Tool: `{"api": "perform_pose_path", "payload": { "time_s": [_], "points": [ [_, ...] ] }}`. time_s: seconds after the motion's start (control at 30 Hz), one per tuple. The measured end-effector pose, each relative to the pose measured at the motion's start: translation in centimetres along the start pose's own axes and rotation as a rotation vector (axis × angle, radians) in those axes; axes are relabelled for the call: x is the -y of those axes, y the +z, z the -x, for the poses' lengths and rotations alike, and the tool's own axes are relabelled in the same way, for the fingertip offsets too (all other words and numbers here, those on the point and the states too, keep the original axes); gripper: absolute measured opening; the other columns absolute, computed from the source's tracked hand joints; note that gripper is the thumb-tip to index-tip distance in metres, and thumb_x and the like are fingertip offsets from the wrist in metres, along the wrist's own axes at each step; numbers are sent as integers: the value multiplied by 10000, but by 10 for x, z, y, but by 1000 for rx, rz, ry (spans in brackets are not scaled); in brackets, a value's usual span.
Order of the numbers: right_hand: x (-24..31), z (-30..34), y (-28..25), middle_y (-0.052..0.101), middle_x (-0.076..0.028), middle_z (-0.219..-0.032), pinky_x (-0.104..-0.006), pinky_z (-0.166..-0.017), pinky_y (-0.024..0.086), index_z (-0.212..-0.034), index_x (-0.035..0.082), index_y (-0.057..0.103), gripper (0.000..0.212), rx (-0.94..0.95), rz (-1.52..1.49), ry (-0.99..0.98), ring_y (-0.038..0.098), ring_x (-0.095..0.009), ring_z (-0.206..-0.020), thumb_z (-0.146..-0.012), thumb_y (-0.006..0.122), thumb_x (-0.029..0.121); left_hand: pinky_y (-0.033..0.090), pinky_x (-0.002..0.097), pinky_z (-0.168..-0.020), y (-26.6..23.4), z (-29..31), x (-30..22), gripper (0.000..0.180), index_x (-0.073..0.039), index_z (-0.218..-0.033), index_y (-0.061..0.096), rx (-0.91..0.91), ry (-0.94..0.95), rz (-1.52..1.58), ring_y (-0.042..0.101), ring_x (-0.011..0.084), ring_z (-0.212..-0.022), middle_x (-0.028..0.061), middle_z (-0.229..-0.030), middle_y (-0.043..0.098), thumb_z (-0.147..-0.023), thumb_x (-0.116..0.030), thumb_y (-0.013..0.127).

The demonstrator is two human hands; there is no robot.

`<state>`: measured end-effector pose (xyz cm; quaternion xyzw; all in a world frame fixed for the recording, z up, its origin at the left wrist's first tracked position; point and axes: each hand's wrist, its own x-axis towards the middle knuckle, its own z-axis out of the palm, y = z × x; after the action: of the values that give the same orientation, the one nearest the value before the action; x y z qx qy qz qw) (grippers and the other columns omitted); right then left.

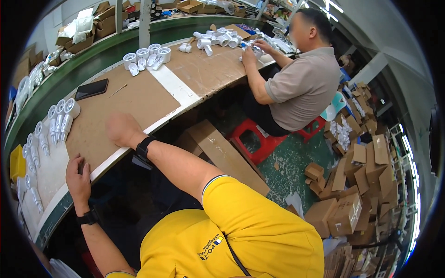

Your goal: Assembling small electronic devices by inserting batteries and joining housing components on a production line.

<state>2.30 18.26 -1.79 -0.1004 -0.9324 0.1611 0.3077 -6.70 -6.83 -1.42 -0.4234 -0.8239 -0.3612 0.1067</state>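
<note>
Our left hand [79,181] sits at the table [139,99] edge, thumb and fingers apart; our right blurs, fingers impossible to tell, with white plastic parts [67,123] standing left of both.

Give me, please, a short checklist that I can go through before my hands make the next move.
1. Left hand at the table edge: ok.
2. Right hand empty: cannot tell; it is blurred.
3. Phone apart from the right hand: ok; it lies farther back.
4. Thin stick apart from the phone: ok; it lies to the right.
5. White parts on the left in one group: not ok; several clusters.
6. Co-worker's hands away from yours: ok.
</note>
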Motion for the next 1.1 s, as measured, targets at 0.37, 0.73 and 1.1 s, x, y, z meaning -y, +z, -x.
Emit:
{"api": "perform_pose_path", "payload": {
  "time_s": [0.37,0.73,1.1],
  "points": [
    [4,1,-3,632,-164,-899,-489,-740,529,-824,58,665,182,-78,-126,21,641,-390,-820,-899,569,194,494,366,-983,0,4,2,223,20,-1089,644,-22,-5,-2,632,348,-1110,182,-1234,656,-885,-62,681],
    [4,-3,-5,641,-169,-913,-489,-761,531,-838,54,674,181,-21,-102,14,646,-389,-849,-905,566,182,483,377,-998,-2,2,-2,179,16,-1067,656,-25,-10,-13,628,353,-1124,182,-1239,661,-907,-64,653],
    [1,-2,-1,643,-116,-888,-473,-729,521,-847,79,683,134,-55,-81,19,635,-359,-845,-874,593,176,488,385,-982,-2,3,-3,123,1,-1006,670,-37,-26,18,629,346,-1116,168,-1226,666,-909,-71,647]
  ]
}}
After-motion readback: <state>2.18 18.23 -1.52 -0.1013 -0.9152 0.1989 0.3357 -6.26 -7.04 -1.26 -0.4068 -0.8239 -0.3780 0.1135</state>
